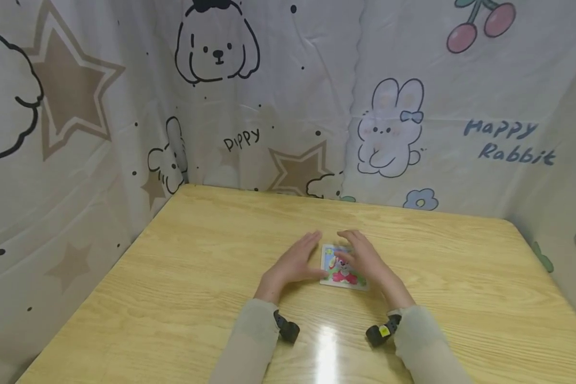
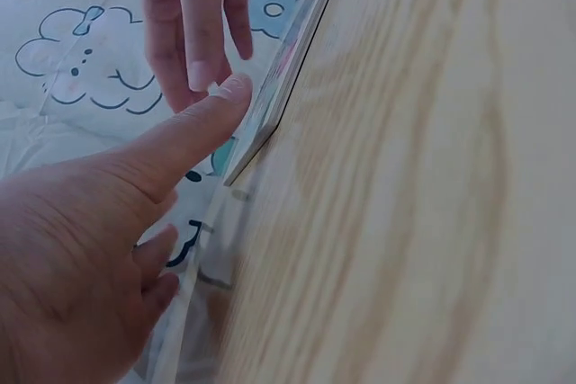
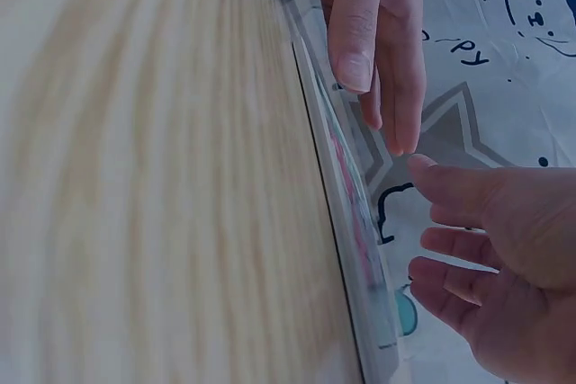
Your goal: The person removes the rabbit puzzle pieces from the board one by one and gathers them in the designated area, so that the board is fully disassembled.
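In the head view, a small picture board (image 1: 345,278) lies flat on the wooden table (image 1: 192,304), showing a pink cartoon figure on blue and green. The left hand (image 1: 292,265) stands at its left side, thumb tip over the near part of that edge. The right hand (image 1: 370,264) comes in from the other side, its fingers hiding some of the upper right of the picture. Both hands hold nothing; their fingers are spread and loosely bent. A black wrist camera (image 1: 288,329) sits at the left cuff, and a printed cloth (image 1: 297,101) hangs behind.

In the left wrist view, the board is seen nearly edge-on, low against the wood. The left thumb reaches toward its edge; whether it touches, I cannot tell. The right hand's fingers point down beyond it, unclenched.

In the right wrist view, the right thumb and fingers are apart from the board, with the cloth showing between.

As a judgement of progress, the board is laid flat and neither hand grips it; any taking hold or lifting remains undone. With part covered, I cannot tell whether its picture is complete.
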### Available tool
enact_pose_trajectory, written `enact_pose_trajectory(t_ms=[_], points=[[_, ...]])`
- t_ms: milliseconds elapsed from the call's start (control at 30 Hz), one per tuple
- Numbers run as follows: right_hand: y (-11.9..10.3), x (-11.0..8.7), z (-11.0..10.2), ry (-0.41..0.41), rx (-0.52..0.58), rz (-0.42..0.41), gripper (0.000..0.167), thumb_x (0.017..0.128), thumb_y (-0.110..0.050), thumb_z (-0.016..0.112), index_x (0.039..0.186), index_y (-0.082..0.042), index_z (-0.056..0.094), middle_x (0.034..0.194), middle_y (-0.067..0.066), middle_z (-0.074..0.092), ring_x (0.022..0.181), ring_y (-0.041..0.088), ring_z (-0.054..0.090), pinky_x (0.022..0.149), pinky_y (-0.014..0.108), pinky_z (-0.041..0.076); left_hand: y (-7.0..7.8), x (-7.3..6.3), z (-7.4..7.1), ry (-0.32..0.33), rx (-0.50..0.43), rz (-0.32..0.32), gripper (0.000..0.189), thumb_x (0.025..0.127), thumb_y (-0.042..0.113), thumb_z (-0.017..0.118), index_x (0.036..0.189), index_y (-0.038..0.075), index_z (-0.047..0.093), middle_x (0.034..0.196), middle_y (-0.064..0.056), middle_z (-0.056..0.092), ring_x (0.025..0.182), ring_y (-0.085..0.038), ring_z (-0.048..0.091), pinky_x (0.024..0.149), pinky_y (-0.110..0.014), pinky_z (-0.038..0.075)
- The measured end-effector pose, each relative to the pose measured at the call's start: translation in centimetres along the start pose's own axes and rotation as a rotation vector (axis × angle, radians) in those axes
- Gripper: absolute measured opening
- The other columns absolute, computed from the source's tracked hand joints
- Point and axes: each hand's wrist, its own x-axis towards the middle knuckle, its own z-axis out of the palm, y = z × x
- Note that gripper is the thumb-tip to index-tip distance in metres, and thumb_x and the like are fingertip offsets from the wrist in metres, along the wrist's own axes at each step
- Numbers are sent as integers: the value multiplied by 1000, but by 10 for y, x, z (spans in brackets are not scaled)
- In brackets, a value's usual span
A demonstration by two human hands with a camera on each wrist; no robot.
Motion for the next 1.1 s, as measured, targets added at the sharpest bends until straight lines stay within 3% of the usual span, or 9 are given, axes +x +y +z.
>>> enact_pose_trajectory(t_ms=[200,433,700,1100], points=[[6,4,3,-25,35,6,39,92,-11,66,126,5,56,121,22,59,107,34,57,92,47,53,0,2,2,-44,-55,-13,91,86,44,73,157,18,22,165,-1,20,154,-23,17,127,-44,19],[10,8,5,-80,43,27,29,92,-11,67,117,3,61,108,17,59,92,23,54,78,30,48,1,3,3,-88,-41,-33,84,87,45,71,155,20,28,164,-2,25,154,-24,17,127,-47,19],[10,10,3,-131,56,41,25,93,-9,65,115,3,61,108,16,59,95,23,55,83,34,51,3,6,1,-124,39,31,78,90,43,67,154,15,32,162,-1,30,154,-24,16,129,-41,13],[15,23,8,-206,107,72,24,93,-12,65,113,-1,59,108,14,56,93,20,53,81,28,48,1,5,0,-116,13,-25,78,89,44,69,153,17,34,162,-2,29,154,-26,17,127,-47,17]])
